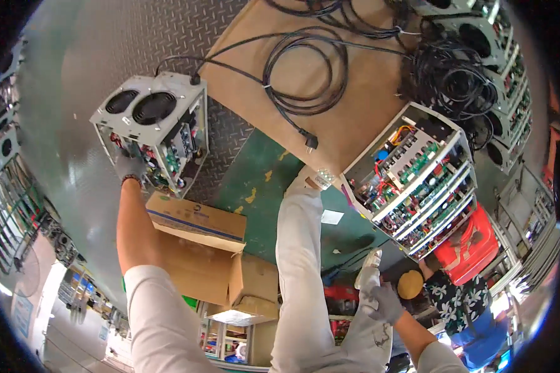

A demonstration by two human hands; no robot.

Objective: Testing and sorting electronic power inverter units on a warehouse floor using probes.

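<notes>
My left hand (129,166), in a grey glove, is at the near left side of an open-framed electronics unit (196,130). Its fingers curl in at the frame and are partly hidden. The unit has a pale metal top with two round black fans (154,108), and circuit boards and wires show through its open sides. A black cable (230,63) runs from its far corner. My right hand (387,303), also grey-gloved, lies over my trouser leg, fingers stretched out and holding nothing.
Coiled black cable (305,37) with a plug (311,143) lies on a cardboard sheet (367,87). Stacked open units (417,180) stand right, by a red stool (473,242). An opened carton (196,267) is near left. Another person in a floral top (457,304) is lower right.
</notes>
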